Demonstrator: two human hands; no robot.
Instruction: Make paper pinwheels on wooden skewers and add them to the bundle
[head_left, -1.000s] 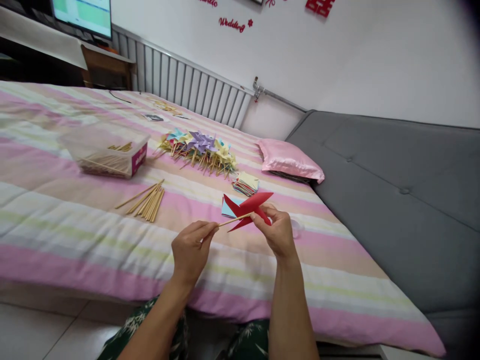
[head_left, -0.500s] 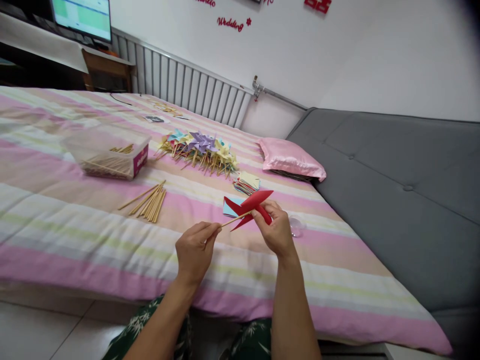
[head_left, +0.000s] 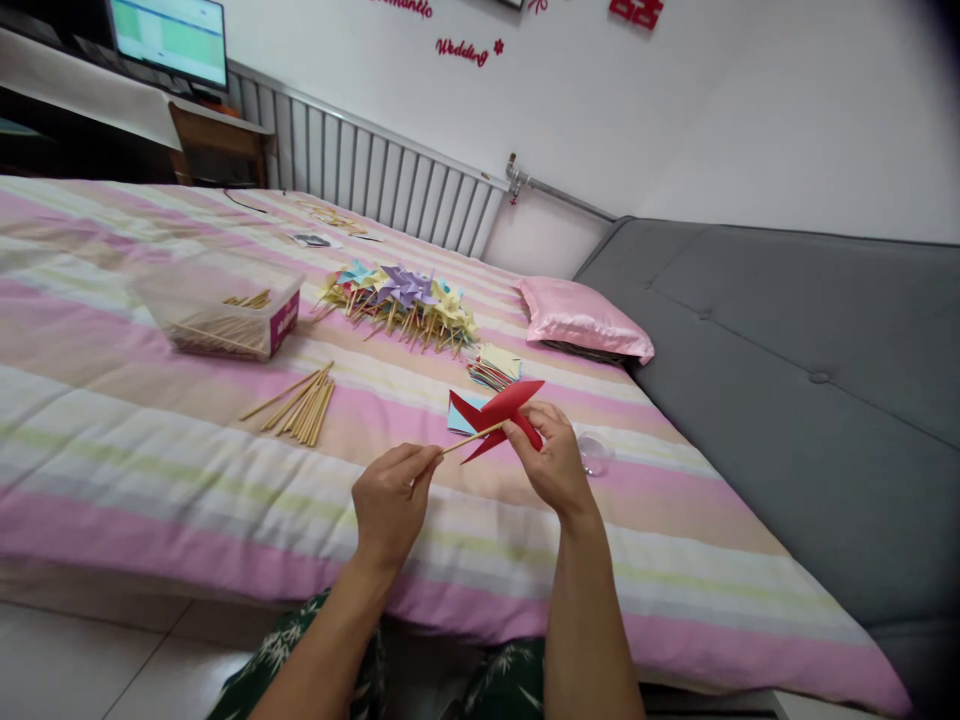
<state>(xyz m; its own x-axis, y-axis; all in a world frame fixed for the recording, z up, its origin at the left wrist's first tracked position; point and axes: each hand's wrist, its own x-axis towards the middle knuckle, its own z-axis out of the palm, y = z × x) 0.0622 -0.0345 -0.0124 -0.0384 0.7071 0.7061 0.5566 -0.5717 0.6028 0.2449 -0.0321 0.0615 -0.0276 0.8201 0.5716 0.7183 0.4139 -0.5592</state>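
My left hand (head_left: pixel 394 498) pinches the near end of a thin wooden stick (head_left: pixel 474 437). The stick's far end meets the back of a red paper pinwheel (head_left: pixel 508 402), where the thumb of my right hand (head_left: pixel 551 460) presses. My right fingers are closed around the pinwheel and partly hidden by it. Behind the pinwheel lies light blue paper (head_left: pixel 461 418) on the striped bed. A small clear round container (head_left: pixel 595 452) sits just right of my right hand. Farther back is a stack of coloured paper squares (head_left: pixel 496 367).
A pile of finished pinwheels (head_left: pixel 405 300) lies mid-bed. To the left are loose wooden sticks (head_left: pixel 304 405) and a clear plastic box (head_left: pixel 225 310) with more sticks inside. A pink pillow (head_left: pixel 581 318) rests against the grey headboard (head_left: pixel 772 380). The bed's near edge runs above my knees.
The view has shifted very slightly. Both hands keep the same hold on the stick and the red pinwheel, with hardly any movement.
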